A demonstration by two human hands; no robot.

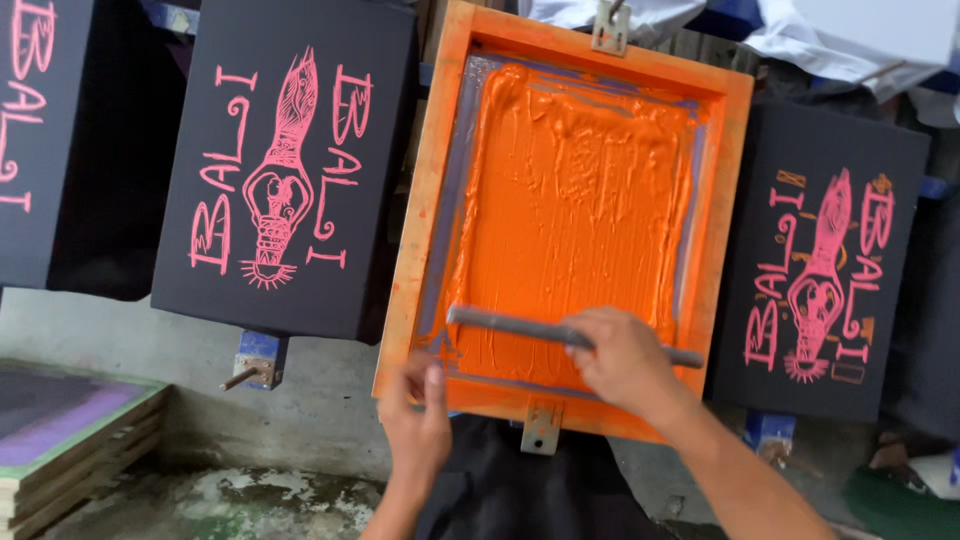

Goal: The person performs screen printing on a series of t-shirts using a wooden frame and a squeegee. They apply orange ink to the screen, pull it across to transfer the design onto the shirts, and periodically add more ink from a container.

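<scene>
The right hand (625, 362) was clenched around the middle of a grey squeegee (520, 327), which lay across the lower part of the screen, its two ends sticking out to either side of the fist. Beyond that hand, the mesh of the orange-stained wooden screen frame (415, 240) was thick with streaked orange ink (580, 200). The left hand (418, 420) gripped the near edge of the frame, thumb on top, just beside a small metal bracket (541, 427) fixed to that edge and a little apart from the right hand. To the left of the left hand a black shirt (290, 170) lay stretched flat, carrying a pink printed design. To the right of the right hand a second black shirt (825, 265) showed the same design in pink with touches of orange. Below both hands lay a grimy concrete floor (250, 495).
</scene>
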